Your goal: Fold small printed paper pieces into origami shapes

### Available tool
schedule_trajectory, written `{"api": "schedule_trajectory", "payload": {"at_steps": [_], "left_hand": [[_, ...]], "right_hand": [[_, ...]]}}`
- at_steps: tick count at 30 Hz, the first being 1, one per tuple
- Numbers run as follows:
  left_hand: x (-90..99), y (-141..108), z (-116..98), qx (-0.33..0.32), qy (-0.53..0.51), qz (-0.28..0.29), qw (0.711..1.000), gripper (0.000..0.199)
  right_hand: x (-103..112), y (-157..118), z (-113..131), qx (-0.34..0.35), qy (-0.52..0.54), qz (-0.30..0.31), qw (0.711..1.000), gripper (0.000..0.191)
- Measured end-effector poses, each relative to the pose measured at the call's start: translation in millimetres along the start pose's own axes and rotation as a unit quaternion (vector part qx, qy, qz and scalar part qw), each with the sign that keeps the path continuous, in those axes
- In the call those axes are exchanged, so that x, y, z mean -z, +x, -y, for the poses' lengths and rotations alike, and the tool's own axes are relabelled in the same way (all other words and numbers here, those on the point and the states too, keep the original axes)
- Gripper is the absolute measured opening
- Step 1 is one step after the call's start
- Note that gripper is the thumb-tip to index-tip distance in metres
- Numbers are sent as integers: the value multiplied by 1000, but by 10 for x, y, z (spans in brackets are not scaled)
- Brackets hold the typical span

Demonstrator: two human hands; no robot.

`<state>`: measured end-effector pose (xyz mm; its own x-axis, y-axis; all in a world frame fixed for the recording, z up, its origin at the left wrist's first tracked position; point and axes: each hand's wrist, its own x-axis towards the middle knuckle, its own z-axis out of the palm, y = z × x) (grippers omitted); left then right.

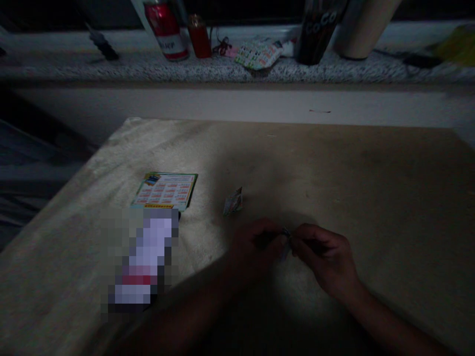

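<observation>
1. Held item: a small paper piece (285,253), between the two hands over the tabletop (389,198), right of its middle and well short of the far edge. Whether it touches the surface: cannot tell.
2. Orientation: the visible part runs roughly from the far edge toward the near side, its pale lower end directed nearward. Fingers and shadow cover much of it, so the full long axis cannot be read.
3. Left hand (256,247): thumb and forefinger pinched narrow on the paper piece.
4. Right hand (330,257): thumb and forefinger likewise pinched on it, fingertips close beside those of the left.
5. Folded printed paper (233,202): on the tabletop, beyond the left hand. Dark pointed tip faces the far edge, leaning right; long axis slants from near left to far right.
6. Stack of printed cards (165,190): toward the far left corner, top card showing a calendar-like grid. Long sides lie roughly parallel to the far edge.
7. Pixelated oblong object (144,259): between the stack and the near side, long axis slanting from near left to far right. Identity obscured.
8. Windowsill (208,74) beyond the far edge: red can (166,32), dark "CoCo" bottle (317,34), printed wrapper (258,53) between them.
</observation>
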<state>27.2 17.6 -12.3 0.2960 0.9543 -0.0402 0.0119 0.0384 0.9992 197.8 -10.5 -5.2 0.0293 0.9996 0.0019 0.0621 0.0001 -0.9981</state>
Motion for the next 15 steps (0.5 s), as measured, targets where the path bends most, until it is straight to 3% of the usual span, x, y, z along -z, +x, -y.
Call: {"api": "schedule_trajectory", "payload": {"at_steps": [6, 11, 15], "left_hand": [[11, -12, -6, -13, 28, -1, 1000, 14], [-14, 1, -38, 23, 37, -29, 999, 15], [-5, 17, -114, -11, 74, -44, 996, 14]], "right_hand": [[-8, -12, -13, 2, -10, -10, 1000, 13], [9, -19, -22, 6, -39, 15, 999, 17], [-9, -27, -41, -7, -40, 20, 999, 17]]}}
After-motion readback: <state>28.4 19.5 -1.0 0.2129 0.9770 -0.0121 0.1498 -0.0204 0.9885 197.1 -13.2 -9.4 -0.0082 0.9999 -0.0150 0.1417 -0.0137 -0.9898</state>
